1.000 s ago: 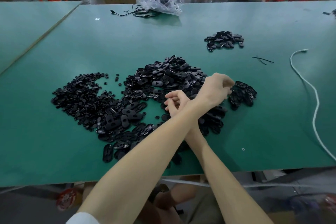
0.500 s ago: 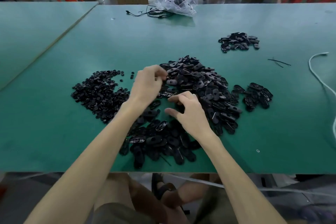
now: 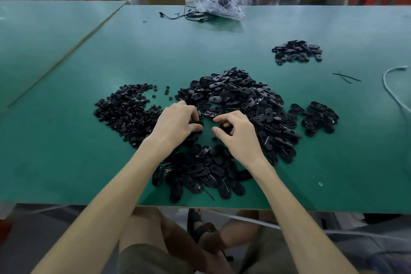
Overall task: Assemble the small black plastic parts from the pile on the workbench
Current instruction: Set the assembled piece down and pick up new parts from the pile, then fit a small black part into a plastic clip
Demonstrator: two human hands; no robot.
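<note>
At the near edge of the big pile of black oval plastic shells (image 3: pixel 233 100), the left hand (image 3: pixel 178 122) and right hand (image 3: pixel 239 134) sit close together, probably to mate two pieces. Both have their fingers curled downward, and whether either pinches a part is hidden. Small round black plastic parts (image 3: pixel 124 109) lie left of the pile.

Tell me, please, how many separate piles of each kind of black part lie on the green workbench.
Small round parts pile: 1
Oval parts piles: 3 (central heap, right cluster, far cluster)
Total: 4 piles
</note>
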